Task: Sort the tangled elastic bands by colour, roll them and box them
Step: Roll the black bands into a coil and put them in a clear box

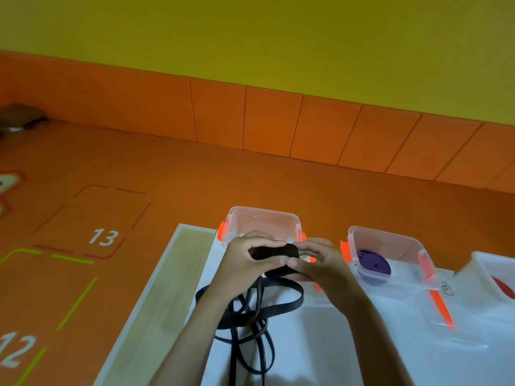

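Two hands: the left hand (245,260) and the right hand (320,267) meet above the far part of the bench (362,363). Both hands have curled fingers and hold the black band (281,251).
Band: one end is a small roll, pinched between the hands. The rest hangs down and lies in loose loops on the bench, close to its left side. It runs out of the bottom of the view.
Boxes: the first box (264,221) is see-through with orange clips. It sits at the far edge, just behind the hands. The second box (404,252) stands to the right, near the right hand but apart from it, with a purple roll (374,264) inside. The third box (485,260) is white and cut off by the right side of the view, with something red in it.
Lid: a see-through lid (462,335) lies flat in front of the second box.
Edges: a wood strip (178,274) runs down the left edge of the bench. Past it is the orange floor (139,168).
Room: white bench top shows between the loops and the lid.
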Demonstrator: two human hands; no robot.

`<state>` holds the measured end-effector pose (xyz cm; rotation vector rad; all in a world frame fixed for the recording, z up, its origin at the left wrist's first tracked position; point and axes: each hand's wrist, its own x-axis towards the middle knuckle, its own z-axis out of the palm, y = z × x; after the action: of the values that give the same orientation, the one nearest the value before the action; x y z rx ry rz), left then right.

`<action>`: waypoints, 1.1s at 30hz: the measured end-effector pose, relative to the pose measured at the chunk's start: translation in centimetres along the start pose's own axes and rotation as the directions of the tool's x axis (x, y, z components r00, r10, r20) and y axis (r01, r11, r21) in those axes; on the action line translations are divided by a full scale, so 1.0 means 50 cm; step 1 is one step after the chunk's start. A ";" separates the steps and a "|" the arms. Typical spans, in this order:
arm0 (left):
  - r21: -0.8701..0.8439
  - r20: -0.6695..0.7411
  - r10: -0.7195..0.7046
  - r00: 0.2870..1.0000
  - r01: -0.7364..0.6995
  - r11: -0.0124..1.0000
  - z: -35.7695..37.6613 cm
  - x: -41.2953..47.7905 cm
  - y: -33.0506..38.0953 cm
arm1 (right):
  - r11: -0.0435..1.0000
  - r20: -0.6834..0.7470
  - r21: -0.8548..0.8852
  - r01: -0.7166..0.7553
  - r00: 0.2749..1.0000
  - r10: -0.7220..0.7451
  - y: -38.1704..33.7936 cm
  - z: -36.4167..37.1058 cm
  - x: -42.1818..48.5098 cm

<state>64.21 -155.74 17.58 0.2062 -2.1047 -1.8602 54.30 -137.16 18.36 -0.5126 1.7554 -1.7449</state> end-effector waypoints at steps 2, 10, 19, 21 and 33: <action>0.040 0.003 0.003 1.000 -0.003 0.999 -0.002 0.002 -0.001 | 1.000 -0.022 -0.009 0.030 0.999 -0.030 0.004 0.001 -0.001; -0.050 -0.065 -0.023 0.998 0.020 0.999 -0.004 -0.002 0.000 | 0.993 -0.033 -0.091 0.077 0.996 -0.080 0.006 -0.001 -0.007; -0.055 -0.214 0.054 0.975 -0.067 0.996 0.008 -0.011 0.020 | 0.868 0.051 -0.466 0.173 0.984 -0.169 0.058 -0.009 -0.004; -0.073 -0.289 0.064 0.955 -0.088 0.993 0.004 -0.011 0.025 | 0.796 0.093 -0.551 0.251 0.966 -0.240 0.077 -0.009 -0.008; -0.047 -0.339 -0.038 0.940 0.023 0.999 -0.040 -0.043 -0.041 | 0.994 -0.363 0.003 0.109 0.927 -0.100 0.046 -0.051 -0.027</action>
<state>66.68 -157.23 15.48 0.5143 -1.8339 -1.7372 53.95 -134.20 16.14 -0.2891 1.9841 -2.0350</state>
